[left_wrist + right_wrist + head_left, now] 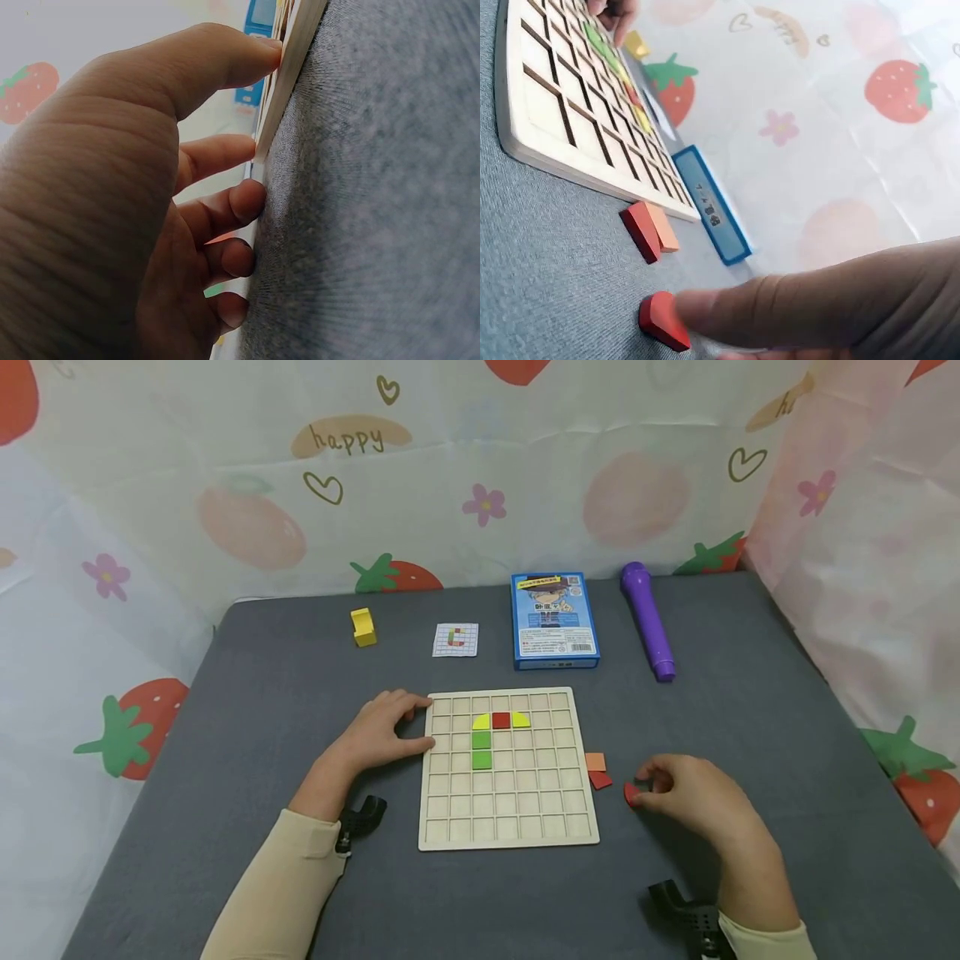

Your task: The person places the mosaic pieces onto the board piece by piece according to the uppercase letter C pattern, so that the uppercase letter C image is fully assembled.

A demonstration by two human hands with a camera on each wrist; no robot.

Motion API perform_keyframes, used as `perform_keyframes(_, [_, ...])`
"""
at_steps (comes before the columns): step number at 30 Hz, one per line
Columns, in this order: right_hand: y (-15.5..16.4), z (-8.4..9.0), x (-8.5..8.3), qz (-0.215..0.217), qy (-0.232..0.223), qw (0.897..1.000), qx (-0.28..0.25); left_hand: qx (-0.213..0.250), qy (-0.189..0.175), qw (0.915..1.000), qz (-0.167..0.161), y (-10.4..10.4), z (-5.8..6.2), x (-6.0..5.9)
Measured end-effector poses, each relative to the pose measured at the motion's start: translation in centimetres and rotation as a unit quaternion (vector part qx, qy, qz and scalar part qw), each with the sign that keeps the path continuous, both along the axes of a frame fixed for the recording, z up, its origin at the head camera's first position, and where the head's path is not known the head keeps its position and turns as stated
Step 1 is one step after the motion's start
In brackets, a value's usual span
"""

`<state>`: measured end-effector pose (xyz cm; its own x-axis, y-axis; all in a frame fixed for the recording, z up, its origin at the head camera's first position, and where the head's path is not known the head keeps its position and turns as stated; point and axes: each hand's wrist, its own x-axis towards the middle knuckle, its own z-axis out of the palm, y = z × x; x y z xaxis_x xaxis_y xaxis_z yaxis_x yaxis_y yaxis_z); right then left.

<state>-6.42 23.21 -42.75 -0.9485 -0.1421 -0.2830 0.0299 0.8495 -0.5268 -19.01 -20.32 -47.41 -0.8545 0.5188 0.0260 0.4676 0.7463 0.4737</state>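
Our right hand (693,793) pinches a small red piece (632,795) between fingertips and thumb, low on the grey table (750,710) just right of the wooden grid board (508,827). In the right wrist view a finger (780,307) touches that red piece (664,321) where it rests on the cloth. Our left hand (378,731) rests with relaxed fingers against the board's left edge, thumb and fingertips touching the wood, gripping nothing.

The board's square cells hold 5 pieces: a yellow quarter-round (482,721), a red square (501,720) and another yellow quarter-round (521,720) in 1 row, and 2 green squares (482,750) stacked below the first. Between board and right hand lie an orange square (596,762) and a red triangle (601,780), touching.

Farther back sit a yellow block (363,627), a pattern card (455,640), a blue box (554,620) and a purple microphone (647,620).
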Motion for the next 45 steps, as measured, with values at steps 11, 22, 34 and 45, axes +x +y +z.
perform_keyframes(11, [-0.4,-1.0,-0.3,0.037,0.030,0.999,-0.018,0.002,-0.003,1.0000,0.006,0.0,-0.2,-0.1])
perform_keyframes(22, [-0.6,-0.9,-0.8,0.021,0.044,0.999,0.008,0.000,0.000,1.0000,0.005,0.1,-0.1,-0.2])
perform_keyframes(34, [-0.9,-1.2,-1.0,-0.006,0.071,0.997,0.002,0.001,0.002,1.0000,0.004,0.1,-0.1,-0.1])
perform_keyframes(45, [-2.8,2.7,-1.3,-0.029,0.111,0.984,-0.134,0.005,0.000,1.0000,0.001,0.0,0.0,0.0])
